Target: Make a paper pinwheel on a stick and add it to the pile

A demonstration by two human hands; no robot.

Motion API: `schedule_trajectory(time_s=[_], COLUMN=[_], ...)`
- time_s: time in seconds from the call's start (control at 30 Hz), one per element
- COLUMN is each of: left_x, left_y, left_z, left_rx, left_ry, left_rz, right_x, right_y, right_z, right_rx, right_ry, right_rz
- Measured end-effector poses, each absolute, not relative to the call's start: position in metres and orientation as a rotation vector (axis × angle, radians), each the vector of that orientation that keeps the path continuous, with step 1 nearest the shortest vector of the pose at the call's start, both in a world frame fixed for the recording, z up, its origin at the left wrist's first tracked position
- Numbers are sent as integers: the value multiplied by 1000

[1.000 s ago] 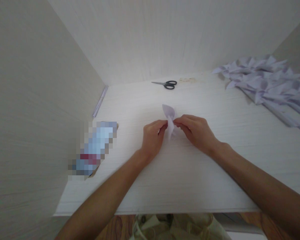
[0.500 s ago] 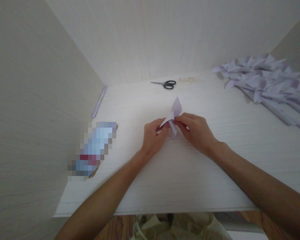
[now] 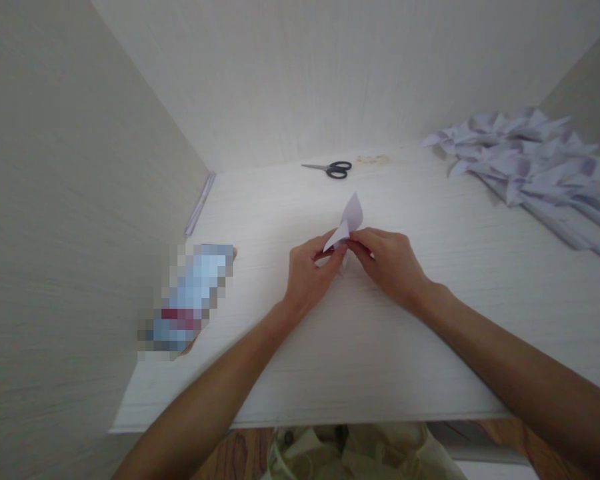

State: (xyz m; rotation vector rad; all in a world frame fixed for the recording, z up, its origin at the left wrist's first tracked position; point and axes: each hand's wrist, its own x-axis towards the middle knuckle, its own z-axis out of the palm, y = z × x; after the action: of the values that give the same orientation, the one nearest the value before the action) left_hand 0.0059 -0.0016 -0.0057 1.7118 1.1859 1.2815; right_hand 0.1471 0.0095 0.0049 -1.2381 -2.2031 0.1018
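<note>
A small pale lilac folded paper piece (image 3: 350,220) is pinched between both my hands just above the white table (image 3: 370,347). My left hand (image 3: 310,273) grips its lower left part with thumb and fingers. My right hand (image 3: 387,263) holds its right side, fingertips meeting the left hand's. A pointed flap of the paper sticks up and away from me. The lower part of the paper is hidden by my fingers.
Black-handled scissors (image 3: 333,169) lie at the back of the table. A heap of folded lilac paper shapes (image 3: 530,163) fills the back right. A blurred blue object (image 3: 190,297) lies at the left, near the side wall. A pale strip (image 3: 200,202) rests along that wall.
The paper was turned in my fingers: its upper flap, first leaning left, now points up to the right. My hands stayed in place, closing slightly together.
</note>
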Motion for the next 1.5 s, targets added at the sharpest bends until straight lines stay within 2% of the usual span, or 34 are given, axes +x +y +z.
schedule_trajectory(time_s=[0.33,0.73,1.2,1.5], left_x=[7,6,5,6], left_y=[-5,-5,0,2], left_z=[-1,-4,-7,-5], left_rx=[1981,2012,1644,1518], left_ry=[1305,1277,1305,1223], left_rz=[1285,1294,1304,1298], right_x=[144,141,148,152], right_y=[8,8,16,20], right_z=[3,5,-1,-4], right_rx=[-1229,-1350,-1099,-964], right_ry=[-2136,-1949,-1908,-1819], right_rz=[353,281,860,911])
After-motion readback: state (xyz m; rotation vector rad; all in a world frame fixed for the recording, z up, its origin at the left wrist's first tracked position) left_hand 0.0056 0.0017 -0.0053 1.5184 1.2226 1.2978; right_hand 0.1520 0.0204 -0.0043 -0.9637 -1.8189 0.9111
